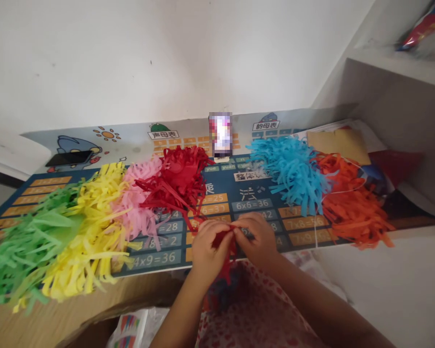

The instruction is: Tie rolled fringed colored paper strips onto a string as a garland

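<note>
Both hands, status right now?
Left hand: closed, fingertips pinching red paper.
Right hand: closed, fingertips pinching the same red paper.

Red fringed paper (226, 271), pinched at its top, hangs in loose, thin strips at the table's near edge (163, 268).

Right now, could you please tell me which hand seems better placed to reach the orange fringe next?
Probably the right hand: it is nearer the orange fringe, while the left hand lies farther away; both pinch red paper.
</note>
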`<state>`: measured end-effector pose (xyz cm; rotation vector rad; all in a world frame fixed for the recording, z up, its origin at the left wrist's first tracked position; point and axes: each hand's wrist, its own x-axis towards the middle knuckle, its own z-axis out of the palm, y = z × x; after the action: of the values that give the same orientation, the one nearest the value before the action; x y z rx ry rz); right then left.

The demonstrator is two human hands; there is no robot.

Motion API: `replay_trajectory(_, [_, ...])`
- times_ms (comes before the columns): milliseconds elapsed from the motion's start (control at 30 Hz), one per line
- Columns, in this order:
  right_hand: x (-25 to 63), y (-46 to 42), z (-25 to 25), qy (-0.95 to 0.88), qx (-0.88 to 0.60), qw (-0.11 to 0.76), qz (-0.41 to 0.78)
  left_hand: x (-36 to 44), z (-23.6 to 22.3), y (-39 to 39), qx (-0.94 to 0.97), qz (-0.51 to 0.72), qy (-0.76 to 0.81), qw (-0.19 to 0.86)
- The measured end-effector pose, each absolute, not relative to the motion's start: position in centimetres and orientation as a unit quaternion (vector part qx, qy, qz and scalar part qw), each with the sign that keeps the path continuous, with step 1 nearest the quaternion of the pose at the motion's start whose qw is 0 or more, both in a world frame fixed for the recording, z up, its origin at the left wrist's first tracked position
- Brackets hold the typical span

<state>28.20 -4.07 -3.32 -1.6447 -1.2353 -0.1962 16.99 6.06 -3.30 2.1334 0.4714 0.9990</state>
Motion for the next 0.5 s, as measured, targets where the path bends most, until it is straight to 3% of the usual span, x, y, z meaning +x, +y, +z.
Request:
replay_trajectory(200, [32.0,-2.5,-1.8,-0.579,-0.646,0.496,0.047,16.0,-3.3,6.8,0.825,0.355,0.187,0.397])
replay_trajectory(267, [35.9,0.4,-1.3,-0.522,-0.682,0.503,0.092,15.6,-3.1,7.2,0.813,0.344,0.203,0.424])
replay_trajectory(400, [44.4,8.4,-1.5,-0.403,-0.782,0.475,0.033,15.1,-2.8,7.3,0.794,0.342,0.204,0.459])
replay_trajectory(500, [48.0,12.9,-2.0,-0.423,-0.778,0.458,0.073,14.9,-2.8,6.9,0.790,0.340,0.208,0.466])
